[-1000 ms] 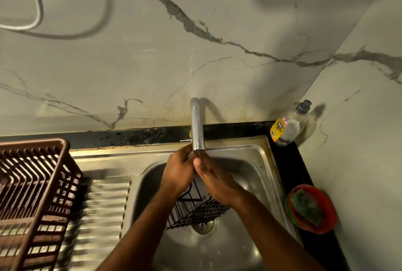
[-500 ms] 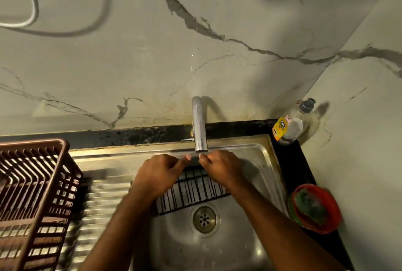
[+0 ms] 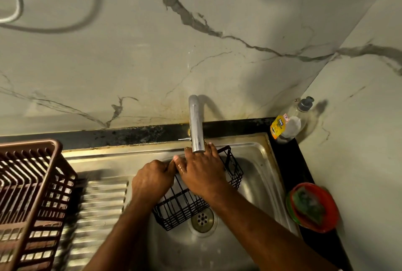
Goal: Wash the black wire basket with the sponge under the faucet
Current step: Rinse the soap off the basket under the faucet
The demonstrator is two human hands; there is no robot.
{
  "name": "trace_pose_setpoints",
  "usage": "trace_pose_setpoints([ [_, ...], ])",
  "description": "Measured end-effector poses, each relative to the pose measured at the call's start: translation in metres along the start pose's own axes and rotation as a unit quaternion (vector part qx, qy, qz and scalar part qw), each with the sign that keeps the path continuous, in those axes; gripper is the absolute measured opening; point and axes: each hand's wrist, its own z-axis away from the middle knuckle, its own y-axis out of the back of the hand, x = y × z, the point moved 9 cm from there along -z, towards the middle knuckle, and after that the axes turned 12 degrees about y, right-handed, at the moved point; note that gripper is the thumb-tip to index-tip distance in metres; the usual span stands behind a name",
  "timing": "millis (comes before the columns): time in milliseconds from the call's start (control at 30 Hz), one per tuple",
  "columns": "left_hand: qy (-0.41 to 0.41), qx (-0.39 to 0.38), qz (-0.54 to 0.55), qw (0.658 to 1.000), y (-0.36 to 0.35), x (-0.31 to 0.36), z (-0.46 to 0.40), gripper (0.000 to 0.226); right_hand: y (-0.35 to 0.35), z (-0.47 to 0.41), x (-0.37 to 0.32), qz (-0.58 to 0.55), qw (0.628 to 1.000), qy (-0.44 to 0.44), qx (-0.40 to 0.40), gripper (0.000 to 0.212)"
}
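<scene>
The black wire basket (image 3: 180, 205) lies tilted in the steel sink (image 3: 256, 175), right under the chrome faucet (image 3: 196, 127). My left hand (image 3: 152, 180) grips the basket's upper edge with curled fingers. My right hand (image 3: 202, 170) lies over the basket's top with the fingers stretched out, the fingertips below the faucet's spout. The green sponge (image 3: 307, 206) sits in a red bowl (image 3: 330, 214) on the black counter to the right, apart from both hands. I cannot tell whether water runs.
A brown plastic dish rack (image 3: 28, 196) stands on the ribbed drainboard (image 3: 102, 203) at the left. A dish soap bottle (image 3: 287, 122) stands in the back right corner. The drain (image 3: 202, 219) shows below the basket. Marble walls close the back and right.
The basket has turned and swung so its far end now reaches up to the right. My right hand has spread flat over it, and my left hand has shifted right along the edge.
</scene>
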Motion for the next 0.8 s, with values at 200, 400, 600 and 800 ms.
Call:
trace_pose_setpoints([
  [200, 0.029, -0.007, 0.040, 0.999, 0.006, -0.018, -0.006, 0.064, 0.008, -0.005, 0.063, -0.016, 0.994, -0.104, -0.009, 0.069],
  [400, 0.123, -0.055, 0.176, 0.975, -0.007, -0.054, -0.009, 0.064, 0.008, 0.002, 0.078, -0.307, 0.931, -0.170, 0.103, 0.048],
  [600, 0.223, -0.186, 0.373, 0.881, -0.043, -0.079, 0.024, 0.062, 0.047, 0.019, 0.000, -0.060, 0.941, -0.058, 0.327, 0.070],
  [800, 0.243, -0.203, 0.487, 0.814, -0.062, -0.069, 0.058, 0.052, 0.013, 0.021, -0.066, -0.008, 0.984, 0.015, 0.177, 0.091],
])
